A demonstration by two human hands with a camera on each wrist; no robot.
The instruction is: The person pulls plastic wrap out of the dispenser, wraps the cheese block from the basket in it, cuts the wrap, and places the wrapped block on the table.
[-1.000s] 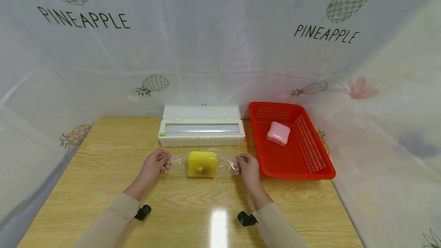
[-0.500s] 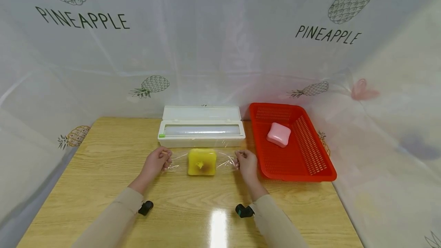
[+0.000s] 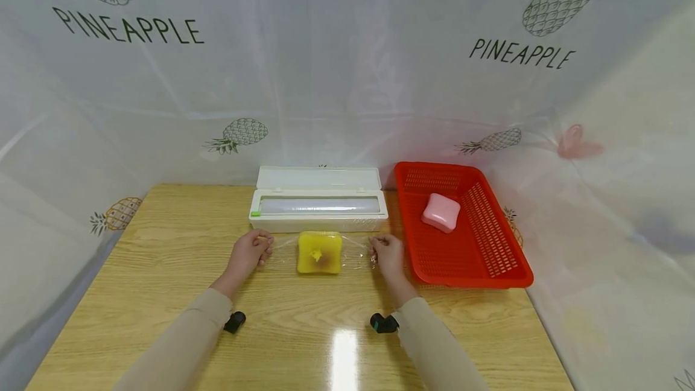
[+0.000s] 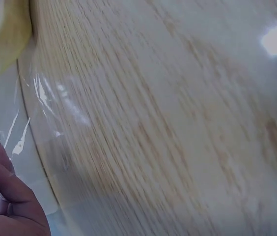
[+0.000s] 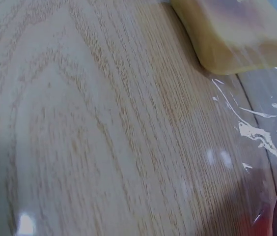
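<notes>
Sleeves (image 3: 179, 336): beige, reaching in from eight and four o'clock, the clock face being centred on the yellow block (image 3: 320, 253); a small black device (image 3: 235, 322) shows at the left cuff and a similar one at the right.
Table (image 3: 309, 312): pale wood grain, with a bright white reflection (image 3: 344, 361) toward five o'clock.
Left hand (image 3: 251, 252): at nine o'clock, apart from the right hand (image 3: 388, 254); thumb and fingers pinch one end of the clear film (image 3: 355, 253).
Right hand: at three o'clock, near the basket (image 3: 450, 261); thumb and fingers pinch the film's other end.
Film: transparent, creased and glossy, spanning from hand to hand along the nine-to-three line; how far it passes around the block cannot be told.
Yellow block: between the hands and touched by neither; rounded square, shaped like a bread slice, its face bearing a brownish patch and a small bright yellow mark.
Dispenser (image 3: 319, 224): white box at twelve o'clock, just beyond the block; lid (image 3: 319, 178) raised, film roll (image 3: 319, 206) visible within, green tab (image 3: 256, 214) at its nine o'clock end.
Basket: red, perforated, between two and three o'clock.
Pink block (image 3: 441, 212): inside the basket, toward its ten o'clock.
Backdrop (image 3: 336, 65): whitish sheet printed with pineapples and lettering.
</notes>
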